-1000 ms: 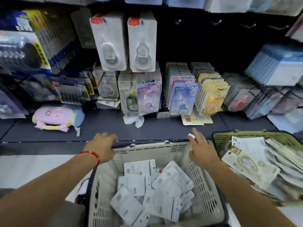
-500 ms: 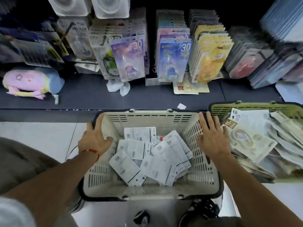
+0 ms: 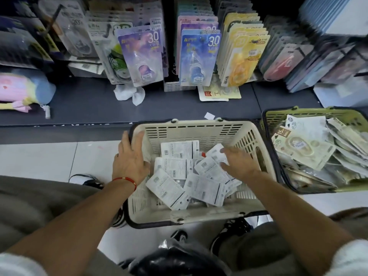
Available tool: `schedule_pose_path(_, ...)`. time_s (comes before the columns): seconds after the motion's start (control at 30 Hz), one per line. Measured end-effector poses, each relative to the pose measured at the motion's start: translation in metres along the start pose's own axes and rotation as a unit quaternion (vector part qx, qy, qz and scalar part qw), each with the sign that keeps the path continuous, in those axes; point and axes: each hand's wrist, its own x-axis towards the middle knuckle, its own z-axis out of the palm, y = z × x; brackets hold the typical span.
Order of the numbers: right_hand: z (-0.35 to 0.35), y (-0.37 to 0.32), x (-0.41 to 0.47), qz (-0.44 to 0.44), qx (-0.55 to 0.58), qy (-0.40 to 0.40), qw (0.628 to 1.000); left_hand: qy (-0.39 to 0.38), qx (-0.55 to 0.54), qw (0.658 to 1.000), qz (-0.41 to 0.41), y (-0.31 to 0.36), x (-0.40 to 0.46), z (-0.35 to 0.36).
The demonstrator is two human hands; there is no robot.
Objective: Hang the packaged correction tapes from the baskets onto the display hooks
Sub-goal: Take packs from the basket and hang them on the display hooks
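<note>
Two baskets (image 3: 191,128) (image 3: 310,114); two hands (image 3: 130,158) (image 3: 242,163).

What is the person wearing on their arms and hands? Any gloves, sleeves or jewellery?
No gloves: both hands are bare. The left hand has a thin red cord bracelet with a small gold-coloured piece at the wrist. The right hand shows no ring, watch or band. Both forearms are bare; white sleeves appear only at the bottom corners of the view, near the elbows.
</note>
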Motion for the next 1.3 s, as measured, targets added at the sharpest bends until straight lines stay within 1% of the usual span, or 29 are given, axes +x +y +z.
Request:
schedule_pose_path(0.03, 0.012, -0.013, 0.000, 0.022, 0.047, -0.072, 0.996, 0.008, 0.038, 0.999, 0.007, 0.003, -0.002, 0.000)
schedule_pose_path(0.07, 0.025, -0.024, 0.000, 0.045, 0.080, -0.124, 0.988, 0.019, 0.076, 0.997, 0.022, 0.006, -0.003, -0.001)
schedule_pose_path(0.1, 0.038, -0.033, 0.000, 0.062, 0.095, -0.153, 0.982, 0.029, 0.107, 0.993, 0.045, 0.011, -0.004, -0.001)
schedule_pose_path(0.17, 0.057, -0.046, 0.001, 0.080, 0.087, -0.163, 0.980, 0.031, 0.147, 0.983, 0.102, 0.021, -0.007, 0.000)
schedule_pose_path(0.23, 0.066, -0.051, 0.004, 0.105, 0.094, -0.153, 0.978, 0.007, 0.146, 0.978, 0.148, 0.035, -0.011, 0.004)
schedule_pose_path(0.3, 0.069, -0.049, 0.007, 0.110, 0.140, -0.158, 0.971, -0.045, 0.123, 0.977, 0.169, 0.048, -0.017, 0.012)
schedule_pose_path(0.4, 0.063, -0.040, 0.007, 0.068, 0.215, -0.193, 0.955, -0.131, 0.099, 0.965, 0.206, 0.061, -0.026, 0.027)
schedule_pose_path(0.5, 0.037, -0.025, 0.009, 0.058, 0.317, -0.194, 0.927, -0.177, 0.088, 0.946, 0.255, 0.073, -0.024, 0.036)
schedule_pose_path(0.53, 0.023, -0.020, 0.011, 0.070, 0.365, -0.189, 0.909, -0.186, 0.081, 0.941, 0.269, 0.077, -0.022, 0.038)
schedule_pose_path(0.57, 0.010, -0.015, 0.012, 0.089, 0.425, -0.187, 0.881, -0.195, 0.074, 0.937, 0.281, 0.079, -0.021, 0.040)
schedule_pose_path(0.6, -0.003, -0.012, 0.012, 0.109, 0.500, -0.187, 0.839, -0.204, 0.063, 0.933, 0.290, 0.080, -0.021, 0.042)
schedule_pose_path(0.63, -0.012, -0.010, 0.011, 0.125, 0.575, -0.194, 0.785, -0.212, 0.050, 0.930, 0.298, 0.082, -0.021, 0.044)
schedule_pose_path(0.67, -0.020, -0.008, 0.010, 0.134, 0.635, -0.208, 0.731, -0.211, 0.035, 0.928, 0.304, 0.083, -0.021, 0.044)
schedule_pose_path(0.7, -0.025, -0.008, 0.008, 0.138, 0.672, -0.227, 0.691, -0.198, 0.018, 0.930, 0.308, 0.085, -0.020, 0.043)
schedule_pose_path(0.77, -0.029, -0.009, 0.002, 0.124, 0.708, -0.281, 0.636, -0.132, -0.028, 0.941, 0.311, 0.090, -0.019, 0.040)
schedule_pose_path(0.83, -0.022, -0.010, -0.002, 0.081, 0.742, -0.327, 0.580, -0.074, -0.068, 0.947, 0.304, 0.091, -0.015, 0.037)
schedule_pose_path(0.87, -0.016, -0.009, -0.002, 0.069, 0.756, -0.339, 0.556, -0.070, -0.080, 0.951, 0.289, 0.091, -0.014, 0.037)
schedule_pose_path(0.9, -0.009, -0.008, -0.001, 0.070, 0.756, -0.345, 0.552, -0.077, -0.089, 0.958, 0.262, 0.090, -0.013, 0.037)
schedule_pose_path(0.93, -0.002, -0.007, 0.000, 0.082, 0.730, -0.332, 0.591, -0.093, -0.104, 0.965, 0.221, 0.088, -0.013, 0.038)
schedule_pose_path(0.97, 0.004, -0.006, 0.001, 0.103, 0.660, -0.288, 0.687, -0.111, -0.138, 0.970, 0.167, 0.086, -0.014, 0.040)
schedule_pose_path(1.0, 0.008, -0.003, 0.002, 0.117, 0.514, -0.207, 0.824, -0.127, -0.188, 0.968, 0.106, 0.083, -0.015, 0.040)
schedule_pose_path(1.03, 0.018, 0.002, 0.004, 0.100, 0.312, -0.127, 0.936, -0.143, -0.242, 0.958, 0.047, 0.079, -0.016, 0.041)
schedule_pose_path(1.07, 0.029, 0.007, 0.003, 0.046, 0.138, -0.094, 0.985, -0.162, -0.294, 0.942, -0.006, 0.075, -0.016, 0.040)
schedule_pose_path(1.1, 0.040, 0.010, 0.002, -0.015, 0.037, -0.106, 0.994, -0.181, -0.338, 0.922, -0.051, 0.071, -0.017, 0.038)
schedule_pose_path(1.13, 0.049, 0.010, 0.000, -0.058, -0.006, -0.133, 0.989, -0.198, -0.373, 0.902, -0.091, 0.067, -0.018, 0.037)
schedule_pose_path(1.17, 0.057, 0.009, -0.003, -0.075, -0.036, -0.150, 0.985, -0.213, -0.399, 0.883, -0.127, 0.063, -0.019, 0.035)
schedule_pose_path(1.23, 0.068, 0.005, -0.003, -0.078, -0.095, -0.137, 0.983, -0.239, -0.440, 0.845, -0.186, 0.059, -0.019, 0.033)
schedule_pose_path(1.27, 0.070, 0.005, -0.002, -0.083, -0.110, -0.118, 0.983, -0.244, -0.456, 0.831, -0.205, 0.058, -0.019, 0.032)
schedule_pose_path(1.3, 0.067, 0.005, 0.000, -0.089, -0.096, -0.113, 0.985, -0.240, -0.468, 0.822, -0.217, 0.057, -0.018, 0.031)
